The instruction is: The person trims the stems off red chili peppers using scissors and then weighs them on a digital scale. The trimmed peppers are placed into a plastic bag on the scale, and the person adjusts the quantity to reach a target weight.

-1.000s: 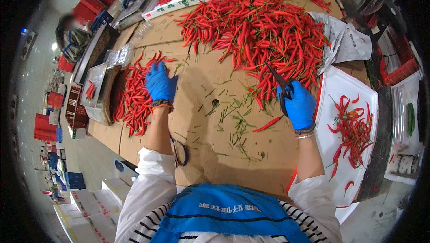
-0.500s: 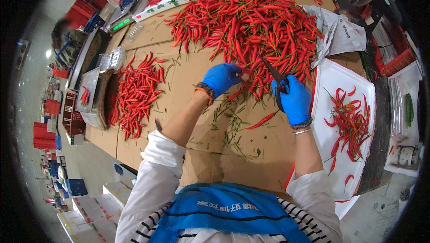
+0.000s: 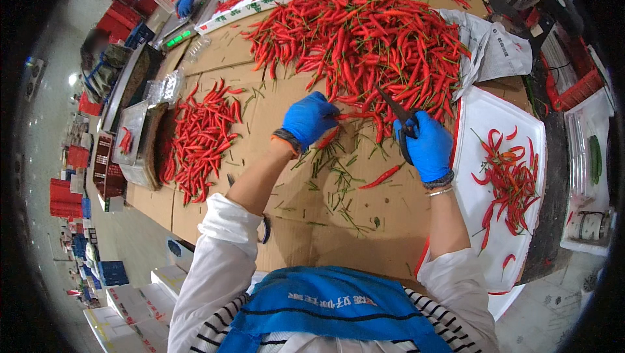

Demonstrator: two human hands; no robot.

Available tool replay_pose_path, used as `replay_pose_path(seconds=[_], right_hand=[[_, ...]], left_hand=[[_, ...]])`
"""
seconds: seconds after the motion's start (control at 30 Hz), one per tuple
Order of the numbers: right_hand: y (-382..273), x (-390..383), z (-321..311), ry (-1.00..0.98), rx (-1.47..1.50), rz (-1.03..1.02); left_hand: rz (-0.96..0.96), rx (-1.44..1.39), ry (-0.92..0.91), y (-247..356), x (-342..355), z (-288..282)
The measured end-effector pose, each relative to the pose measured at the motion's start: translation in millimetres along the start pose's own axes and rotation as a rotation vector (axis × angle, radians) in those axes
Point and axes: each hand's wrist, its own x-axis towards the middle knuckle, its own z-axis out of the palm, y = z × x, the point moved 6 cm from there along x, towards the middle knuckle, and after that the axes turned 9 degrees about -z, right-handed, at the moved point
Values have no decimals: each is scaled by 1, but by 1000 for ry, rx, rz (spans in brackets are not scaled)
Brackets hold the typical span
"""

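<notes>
My left hand (image 3: pixel 307 122), in a blue glove, is closed in a pinch on a red chili pepper (image 3: pixel 356 116) that points right from the fingertips. My right hand (image 3: pixel 428 148), also gloved in blue, grips a pair of black scissors (image 3: pixel 393 103), blades angled up and left toward the pile. Just beyond both hands spreads a big heap of red chilies (image 3: pixel 364 47) with green stems. Cut green stems (image 3: pixel 338 187) are scattered on the cardboard nearer me, beside a single loose chili (image 3: pixel 381 176). Left of my left hand lies a smaller pile of chilies (image 3: pixel 203 141).
A white foam tray (image 3: pixel 475 157) with chilies sits at the right. Behind the heap, a white foam box (image 3: pixel 260 6) stands by a scale with a green display (image 3: pixel 178 38). A co-worker's gloved hand (image 3: pixel 186 5) is near it. Cardboard (image 3: pixel 306 242) covers the table.
My left hand has shifted slightly left and toward me; the chili in its fingers now shows plainly. My right hand and the scissors stay almost in place. The co-workers' hands at the far side have moved.
</notes>
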Motion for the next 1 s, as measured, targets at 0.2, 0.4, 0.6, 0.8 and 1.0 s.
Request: replay_pose_path(seconds=[0.2, 0.4, 0.6, 0.8, 1.0], right_hand=[[-3, -1, 7, -75, -15, -84], [-18, 2, 5, -134, -49, -148], [-22, 2, 3, -94, -105, -247], [-14, 2, 6, -78, -130, -194], [-7, 0, 14, -134, -218, -181]], left_hand=[[-354, -892, -295, -4, -17, -26], [-474, -1634, -282, 6, -24, -18], [-541, -1988, -239, 29, -35, -14], [-349, -1323, -55, 34, -40, -42], [-216, -1154, -146, 68, -34, -41]])
